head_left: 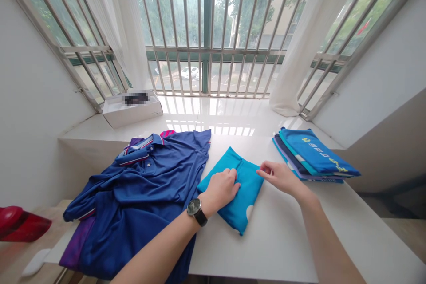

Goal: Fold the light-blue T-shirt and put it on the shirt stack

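A turquoise shirt (246,186), folded into a compact packet with white spots near its lower edge, lies on the white table in front of me. My left hand (221,188), with a watch on its wrist, rests on top of it, fingers curled against the cloth. At the packet's upper right corner, my right hand (273,174) has thumb and forefinger pinched together on the edge. Left of the packet a navy polo shirt (149,195) is spread out, collar toward the window. Purple and pink cloth shows from under it.
To the right is a stack of folded shirts (313,153), blue on top. A white box (133,111) holding a blurred dark item sits on the windowsill (199,113) at back left. A red object (21,224) stands at the left edge. Window bars and curtains line the back.
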